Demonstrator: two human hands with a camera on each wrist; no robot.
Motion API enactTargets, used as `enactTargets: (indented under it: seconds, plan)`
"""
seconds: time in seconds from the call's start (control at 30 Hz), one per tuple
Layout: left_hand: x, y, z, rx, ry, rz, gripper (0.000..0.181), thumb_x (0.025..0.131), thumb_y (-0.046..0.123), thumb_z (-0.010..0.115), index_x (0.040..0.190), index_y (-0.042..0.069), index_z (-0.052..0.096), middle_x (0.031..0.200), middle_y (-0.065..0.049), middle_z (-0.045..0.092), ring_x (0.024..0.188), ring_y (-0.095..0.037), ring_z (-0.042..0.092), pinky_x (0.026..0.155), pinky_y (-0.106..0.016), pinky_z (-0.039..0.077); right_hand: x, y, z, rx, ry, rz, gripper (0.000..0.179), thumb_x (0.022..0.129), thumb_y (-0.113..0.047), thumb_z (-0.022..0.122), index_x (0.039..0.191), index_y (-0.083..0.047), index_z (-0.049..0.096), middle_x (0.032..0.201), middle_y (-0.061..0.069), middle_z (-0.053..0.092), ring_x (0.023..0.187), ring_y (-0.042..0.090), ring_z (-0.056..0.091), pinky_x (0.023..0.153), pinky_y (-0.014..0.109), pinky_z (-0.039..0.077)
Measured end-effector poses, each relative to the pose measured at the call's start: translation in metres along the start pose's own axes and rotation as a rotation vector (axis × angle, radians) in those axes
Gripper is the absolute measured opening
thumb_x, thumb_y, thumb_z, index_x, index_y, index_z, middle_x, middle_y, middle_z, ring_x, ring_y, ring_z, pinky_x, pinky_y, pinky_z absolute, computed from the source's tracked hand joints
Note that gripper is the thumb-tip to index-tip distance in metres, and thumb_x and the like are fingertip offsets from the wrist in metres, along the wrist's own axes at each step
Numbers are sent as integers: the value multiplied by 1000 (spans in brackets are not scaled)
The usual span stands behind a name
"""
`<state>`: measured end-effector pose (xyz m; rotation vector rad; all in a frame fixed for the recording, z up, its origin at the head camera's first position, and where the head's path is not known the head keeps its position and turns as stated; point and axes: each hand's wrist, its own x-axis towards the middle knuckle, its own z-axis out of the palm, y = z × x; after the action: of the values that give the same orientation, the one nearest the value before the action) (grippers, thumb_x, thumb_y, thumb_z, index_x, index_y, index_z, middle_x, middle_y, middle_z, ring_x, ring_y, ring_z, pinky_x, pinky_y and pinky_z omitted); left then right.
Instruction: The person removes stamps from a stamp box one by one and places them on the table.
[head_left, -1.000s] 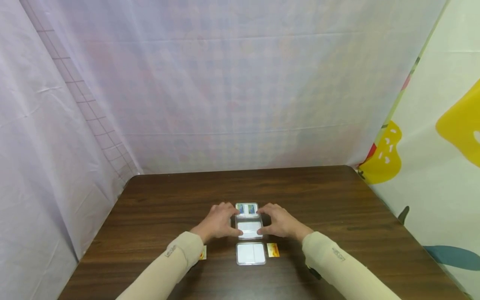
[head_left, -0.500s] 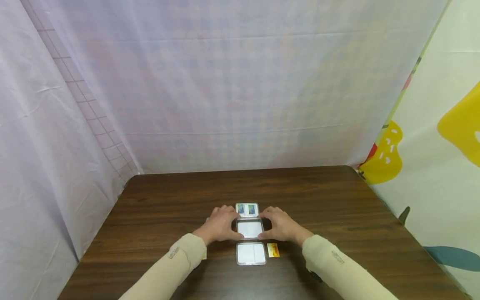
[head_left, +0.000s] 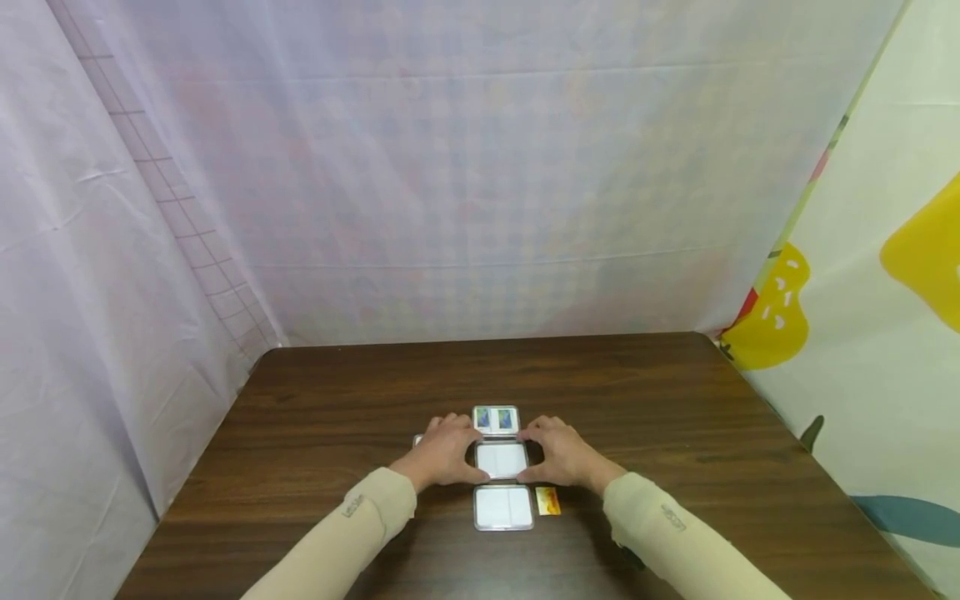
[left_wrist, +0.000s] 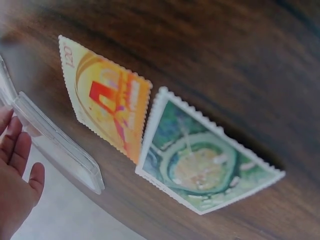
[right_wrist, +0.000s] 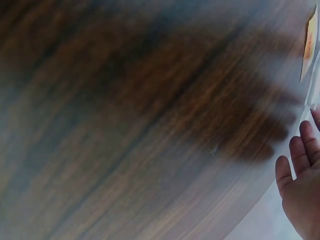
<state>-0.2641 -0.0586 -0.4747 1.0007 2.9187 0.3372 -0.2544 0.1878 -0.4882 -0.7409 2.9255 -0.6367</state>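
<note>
A flat clear case (head_left: 502,460) with a white insert lies in the middle of a column of three such cases. My left hand (head_left: 446,450) grips its left side, the thumb at the near corner and the fingers at the far one. My right hand (head_left: 561,454) holds the opposite side in the same way. Beyond it, the far case (head_left: 496,420) shows two blue-green stamps under its cover. Nearest me, another clear case (head_left: 503,508) contains a white insert with a dividing line. In the left wrist view, fingers touch a case edge (left_wrist: 60,140).
An orange-yellow stamp (head_left: 548,501) lies right of the nearest case. In the left wrist view, an orange stamp (left_wrist: 107,100) and a green stamp (left_wrist: 200,157) lie on the brown wooden table (head_left: 337,392). A white case corner (head_left: 417,439) shows beyond my left hand.
Both hands have shifted slightly toward me around the middle case. Its clear outer rim now lines up more closely with the white insert. The other cases stay in place.
</note>
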Motion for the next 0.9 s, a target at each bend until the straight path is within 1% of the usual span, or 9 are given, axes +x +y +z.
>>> enactTargets:
  seconds: [0.23, 0.53, 0.77, 0.9]
  plan:
    - [2, -1, 3, 34, 6, 8, 61, 76, 55, 78, 119, 14, 70, 116, 0, 59, 108, -19, 50, 97, -41, 37, 0, 1, 1, -8, 6, -4, 60, 76, -45, 84, 122, -10, 67, 124, 13, 57, 117, 35, 50, 99, 55, 40]
    - [1, 2, 2, 52, 22, 13, 62, 75, 57, 78, 120, 14, 71, 113, 1, 58, 107, -19, 49, 96, -41, 36, 0, 1, 2, -9, -33, 34, 63, 77, -45, 83, 126, -11, 65, 128, 13, 55, 121, 35, 48, 101, 55, 39]
    - [0, 1, 3, 51, 4, 9, 64, 75, 57, 78, 122, 13, 71, 111, 1, 56, 106, -19, 47, 97, -41, 35, 0, 2, 2, -6, -29, 13, 63, 77, -46, 83, 125, -10, 66, 127, 14, 56, 120, 36, 48, 101, 57, 37]
    - [0, 1, 3, 53, 0, 6, 65, 75, 57, 78, 122, 13, 71, 111, 1, 56, 107, -19, 47, 98, -42, 35, 0, 2, 3, -5, -28, 16, 62, 77, -45, 83, 125, -10, 66, 127, 13, 56, 120, 35, 48, 101, 57, 37]
